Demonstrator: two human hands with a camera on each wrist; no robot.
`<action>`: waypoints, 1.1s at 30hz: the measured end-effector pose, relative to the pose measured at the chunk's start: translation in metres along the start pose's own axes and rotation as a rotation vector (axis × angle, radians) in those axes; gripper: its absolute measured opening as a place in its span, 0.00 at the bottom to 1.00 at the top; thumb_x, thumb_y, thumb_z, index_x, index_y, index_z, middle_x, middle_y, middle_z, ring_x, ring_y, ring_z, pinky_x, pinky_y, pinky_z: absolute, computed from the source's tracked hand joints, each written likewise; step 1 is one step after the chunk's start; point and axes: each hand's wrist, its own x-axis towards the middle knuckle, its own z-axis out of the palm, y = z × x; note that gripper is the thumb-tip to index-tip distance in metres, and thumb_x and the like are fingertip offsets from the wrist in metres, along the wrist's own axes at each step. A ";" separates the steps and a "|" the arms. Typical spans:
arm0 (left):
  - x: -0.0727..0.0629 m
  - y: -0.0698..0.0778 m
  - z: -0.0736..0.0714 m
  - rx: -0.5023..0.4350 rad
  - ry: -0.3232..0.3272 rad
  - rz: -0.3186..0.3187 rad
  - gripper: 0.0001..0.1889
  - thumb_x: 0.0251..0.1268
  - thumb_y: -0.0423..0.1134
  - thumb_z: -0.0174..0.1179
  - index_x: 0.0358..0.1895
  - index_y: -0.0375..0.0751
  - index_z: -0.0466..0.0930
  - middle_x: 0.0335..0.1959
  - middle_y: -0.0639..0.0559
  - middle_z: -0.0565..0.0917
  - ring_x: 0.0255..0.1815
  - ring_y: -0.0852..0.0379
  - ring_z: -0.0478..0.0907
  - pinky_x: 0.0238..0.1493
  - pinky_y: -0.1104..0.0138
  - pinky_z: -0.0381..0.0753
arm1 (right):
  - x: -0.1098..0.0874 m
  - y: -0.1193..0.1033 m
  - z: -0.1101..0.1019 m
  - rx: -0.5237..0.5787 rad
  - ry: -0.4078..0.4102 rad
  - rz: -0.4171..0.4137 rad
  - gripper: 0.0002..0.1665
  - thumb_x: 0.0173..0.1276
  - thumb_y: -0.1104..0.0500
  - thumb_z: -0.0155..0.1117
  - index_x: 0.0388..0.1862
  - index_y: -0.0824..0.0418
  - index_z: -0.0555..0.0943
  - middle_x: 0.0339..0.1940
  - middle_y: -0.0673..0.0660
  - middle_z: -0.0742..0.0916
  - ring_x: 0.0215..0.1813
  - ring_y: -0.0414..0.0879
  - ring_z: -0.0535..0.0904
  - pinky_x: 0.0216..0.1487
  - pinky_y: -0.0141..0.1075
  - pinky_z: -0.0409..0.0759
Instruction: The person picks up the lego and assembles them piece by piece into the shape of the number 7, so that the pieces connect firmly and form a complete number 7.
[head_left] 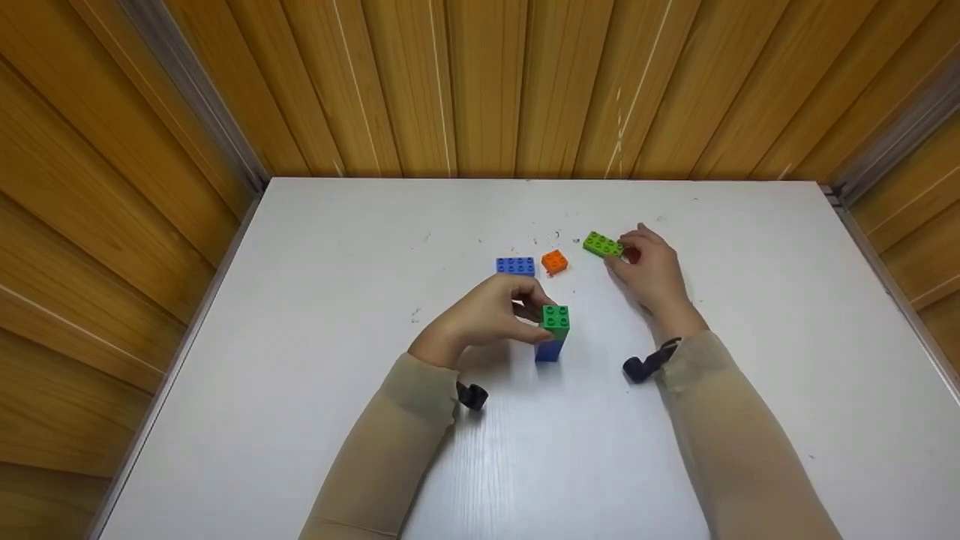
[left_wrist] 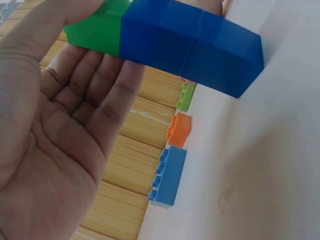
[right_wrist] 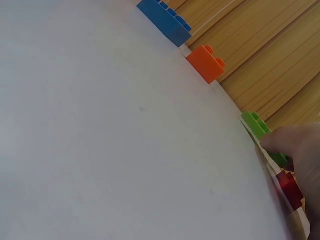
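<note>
My left hand (head_left: 495,311) grips a stack of building bricks by its top, thumb on one side and fingers on the other. The top brick is a green brick (head_left: 556,318); below it come two dark blue bricks (left_wrist: 190,45), and the stack stands upright at the table's middle. Farther back on the right, my right hand (head_left: 652,270) pinches the near end of a light green brick (head_left: 601,244) between thumb and finger. A red brick (right_wrist: 290,190) shows close beside that hand in the right wrist view; the hand hides it in the head view.
Behind the left hand lie a lighter blue brick (head_left: 515,265) and a small orange brick (head_left: 554,262). The white table (head_left: 337,262) has scattered dark marks. Wood-panelled walls (head_left: 480,90) border it at the back and both sides.
</note>
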 end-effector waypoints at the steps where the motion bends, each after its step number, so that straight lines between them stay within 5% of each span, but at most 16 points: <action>1: 0.000 0.000 0.000 0.002 -0.002 0.000 0.17 0.62 0.32 0.84 0.51 0.43 0.90 0.55 0.48 0.92 0.58 0.54 0.93 0.64 0.64 0.93 | -0.001 -0.001 0.000 0.008 0.009 0.007 0.30 0.81 0.51 0.73 0.74 0.65 0.83 0.90 0.66 0.73 0.94 0.64 0.62 0.95 0.60 0.60; 7: -0.001 -0.002 0.000 0.010 -0.008 -0.006 0.17 0.63 0.32 0.84 0.52 0.43 0.90 0.55 0.49 0.92 0.58 0.55 0.92 0.65 0.64 0.93 | -0.005 -0.001 0.002 0.070 0.080 -0.029 0.27 0.79 0.52 0.77 0.71 0.62 0.85 0.88 0.64 0.76 0.92 0.64 0.66 0.93 0.60 0.64; 14: -0.001 -0.002 -0.001 0.010 -0.004 -0.007 0.17 0.62 0.32 0.84 0.52 0.43 0.90 0.55 0.49 0.92 0.59 0.55 0.92 0.65 0.63 0.93 | -0.008 -0.002 0.006 0.152 0.151 -0.086 0.27 0.78 0.55 0.78 0.73 0.60 0.86 0.71 0.60 0.88 0.72 0.58 0.85 0.79 0.56 0.85; 26: 0.000 -0.008 -0.002 0.016 -0.002 0.005 0.17 0.62 0.32 0.84 0.52 0.43 0.89 0.56 0.48 0.92 0.58 0.54 0.92 0.66 0.62 0.92 | -0.008 -0.005 0.009 0.239 0.213 -0.164 0.23 0.77 0.57 0.80 0.67 0.63 0.89 0.65 0.60 0.91 0.70 0.55 0.89 0.73 0.45 0.89; 33: 0.000 -0.014 -0.002 -0.001 0.001 0.025 0.18 0.62 0.32 0.84 0.52 0.43 0.88 0.56 0.48 0.92 0.58 0.55 0.91 0.67 0.62 0.92 | -0.013 -0.016 0.007 0.334 0.184 -0.093 0.25 0.78 0.55 0.79 0.68 0.62 0.88 0.67 0.60 0.89 0.73 0.55 0.87 0.79 0.47 0.85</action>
